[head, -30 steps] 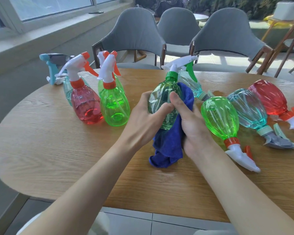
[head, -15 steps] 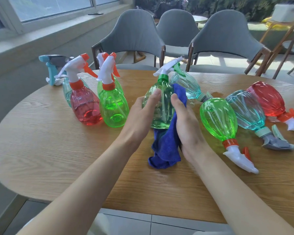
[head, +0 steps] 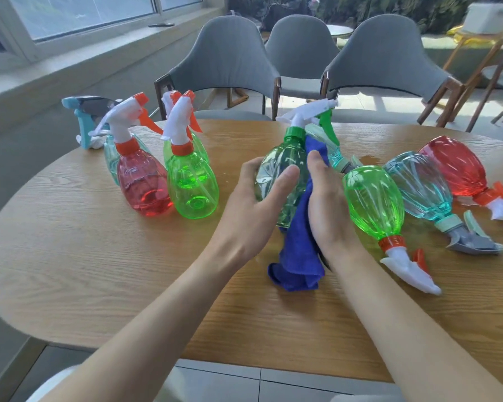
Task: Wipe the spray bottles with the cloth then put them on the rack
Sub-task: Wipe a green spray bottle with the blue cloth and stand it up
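Mid-frame, the clear pale-green plastic spray bottle (head: pixel 285 155) stands nearly upright over the wooden tabletop (head: pixel 99 256), its white nozzle pointing to the upper right. The left hand (head: pixel 253 204) has its grip wrapped round the bottle's body, and the right hand (head: pixel 328 210) has its grip holding the blue cloth (head: pixel 299 256) against the bottle.

Daylight from a wide window (head: pixel 84 13) along the left wall falls on a deep, pale sill (head: pixel 99 50), where a small dark object (head: pixel 161 24) lies. A rounded wooden table (head: pixel 70 256) stands over pale floor tiles (head: pixel 221 381). Two grey chairs (head: pixel 224 59) (head: pixel 384 56) stand at its far edge, with a third (head: pixel 299 44) set back between them. Beyond are sunlit floor, a small round table (head: pixel 339 31), dark foliage (head: pixel 389 7) and a light wooden frame (head: pixel 476 62) at far right.
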A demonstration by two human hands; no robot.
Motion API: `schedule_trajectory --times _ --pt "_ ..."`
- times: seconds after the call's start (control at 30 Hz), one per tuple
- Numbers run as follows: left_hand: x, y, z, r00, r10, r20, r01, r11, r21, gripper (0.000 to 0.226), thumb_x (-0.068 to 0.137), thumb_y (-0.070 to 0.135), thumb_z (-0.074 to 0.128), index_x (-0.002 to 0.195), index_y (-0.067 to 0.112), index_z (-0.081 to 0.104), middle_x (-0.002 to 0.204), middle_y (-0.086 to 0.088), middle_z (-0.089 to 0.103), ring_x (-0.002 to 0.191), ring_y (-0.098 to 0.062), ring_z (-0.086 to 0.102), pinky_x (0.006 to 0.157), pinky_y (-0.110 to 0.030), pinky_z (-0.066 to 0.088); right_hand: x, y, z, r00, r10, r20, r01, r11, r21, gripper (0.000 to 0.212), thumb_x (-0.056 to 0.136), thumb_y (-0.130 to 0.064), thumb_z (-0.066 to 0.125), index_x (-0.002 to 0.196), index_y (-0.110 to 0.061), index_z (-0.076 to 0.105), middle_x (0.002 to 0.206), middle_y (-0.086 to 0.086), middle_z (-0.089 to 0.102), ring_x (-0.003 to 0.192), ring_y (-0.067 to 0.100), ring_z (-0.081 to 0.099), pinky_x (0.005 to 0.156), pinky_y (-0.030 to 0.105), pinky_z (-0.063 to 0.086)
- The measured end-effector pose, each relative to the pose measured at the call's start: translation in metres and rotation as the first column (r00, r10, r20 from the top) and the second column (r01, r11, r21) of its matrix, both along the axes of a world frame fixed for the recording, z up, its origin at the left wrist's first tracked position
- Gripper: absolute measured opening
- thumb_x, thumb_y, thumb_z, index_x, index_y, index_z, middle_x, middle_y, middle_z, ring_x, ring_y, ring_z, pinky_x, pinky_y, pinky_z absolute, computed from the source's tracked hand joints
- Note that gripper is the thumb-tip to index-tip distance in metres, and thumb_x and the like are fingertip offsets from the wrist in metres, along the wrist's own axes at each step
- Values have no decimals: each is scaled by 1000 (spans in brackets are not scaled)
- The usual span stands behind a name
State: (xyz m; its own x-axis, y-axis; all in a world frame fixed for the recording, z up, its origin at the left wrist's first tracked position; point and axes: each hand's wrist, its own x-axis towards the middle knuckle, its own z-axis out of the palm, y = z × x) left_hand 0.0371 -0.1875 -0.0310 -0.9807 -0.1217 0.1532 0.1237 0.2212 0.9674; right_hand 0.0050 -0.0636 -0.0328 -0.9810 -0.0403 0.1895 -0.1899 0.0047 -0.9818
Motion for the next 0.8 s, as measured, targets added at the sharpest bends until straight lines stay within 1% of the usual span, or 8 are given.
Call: schedule_trajectory --times 0.07,0.17,0.3,0.37,0.43,0.53,0.67,0.8 --pt "-2 0 1 999 43 -8 -43 999 12 42 105 52 60 140 31 51 96 32 73 92 20 66 74 -1 44 13 -6 -2 993 22 -115 -10 995 99 48 111 -50 34 153 -32 51 158 -12 49 149 0 38 129 36 25" --pt "-4 -1 3 996 91 15 -91 996 0 32 107 50 57 131 37 41 87 37 61 81 33 55 71 4 38 21 -13 -5 968 115 -223 -56 966 253 38 113 -42 31 148 -56 27 162 -31 20 150 -21 8 122 8 7" --pt "-3 1 4 997 78 -19 -76 995 61 47 105 56 59 141 28 51 105 20 73 92 18 66 80 -4 47 8 -8 -3 992 34 -123 -29 999 43 56 109 -48 34 160 -26 45 165 -14 41 153 -4 30 131 33 20" --pt "-5 4 2 998 53 43 -60 981 183 56 100 65 62 143 30 52 115 14 76 104 5 72 98 -23 55 4 -8 -2 1000 -9 -8 9 996 -88 63 105 -53 37 158 -20 49 159 -12 50 148 -1 42 129 38 28" --pt "-7 7 3 993 32 118 -70 937 341 58 98 70 61 140 29 57 118 16 77 108 2 73 103 -37 57 8 -9 -3 1000 -18 -25 16 997 -79 55 111 -49 36 158 -23 47 157 -19 46 146 -7 39 129 31 26" --pt "-11 7 7 985 -97 143 -1 826 564 51 109 60 47 134 22 69 130 6 76 124 -9 70 116 -41 48 19 -15 -5 991 13 -133 0 995 104 32 116 -42 34 147 -51 33 144 -44 34 134 -35 20 114 -1 14" --pt "-14 2 8 972 -159 173 -16 691 723 68 111 64 37 145 12 64 139 -12 72 132 -24 67 123 -45 42 15 -21 -20 929 4 -370 108 953 282 50 111 -32 46 159 -18 44 163 -6 41 156 6 29 128 26 22" --pt "-14 -3 9 978 -135 161 -26 681 732 60 112 57 42 143 9 64 134 -13 74 128 -25 70 120 -47 46 8 -16 -29 893 -108 -437 250 927 281 34 108 -22 59 141 -13 63 133 -3 57 129 10 54 113 26 40"
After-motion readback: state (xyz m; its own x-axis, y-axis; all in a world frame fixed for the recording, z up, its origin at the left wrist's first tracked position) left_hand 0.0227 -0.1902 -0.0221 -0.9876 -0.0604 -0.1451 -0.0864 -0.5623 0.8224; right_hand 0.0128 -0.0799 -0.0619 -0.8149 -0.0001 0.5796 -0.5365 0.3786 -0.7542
